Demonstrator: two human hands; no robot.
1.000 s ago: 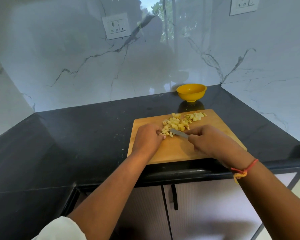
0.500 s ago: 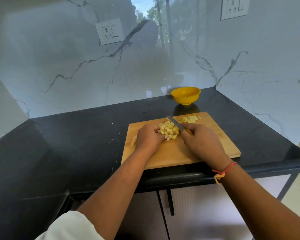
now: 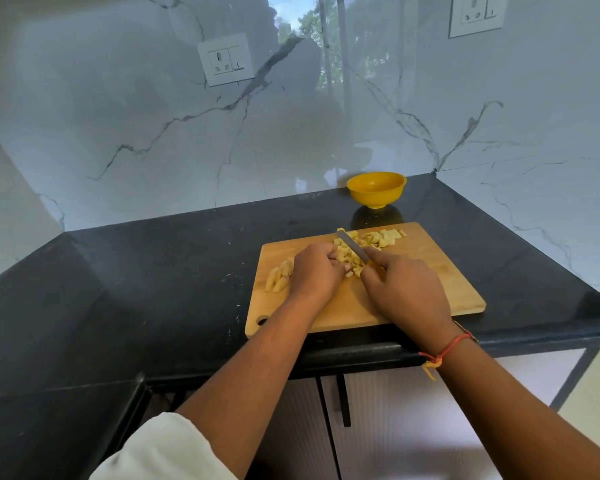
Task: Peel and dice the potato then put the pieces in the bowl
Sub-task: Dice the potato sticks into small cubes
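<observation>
Board near counter edge, bowl beyond

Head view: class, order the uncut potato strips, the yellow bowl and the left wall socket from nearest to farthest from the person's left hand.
1. Potato strips, beside the left hand on the board.
2. Yellow bowl, beyond the board, rightward.
3. Left wall socket, high on the wall.

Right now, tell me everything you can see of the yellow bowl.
The bowl is small, round and yellow, glossy like plastic, with a narrow foot. It stands upright on the black counter, near the marble wall, just beyond the far edge of the cutting board and apart from it. What shows of its inside looks empty. Only the counter touches it.
</observation>
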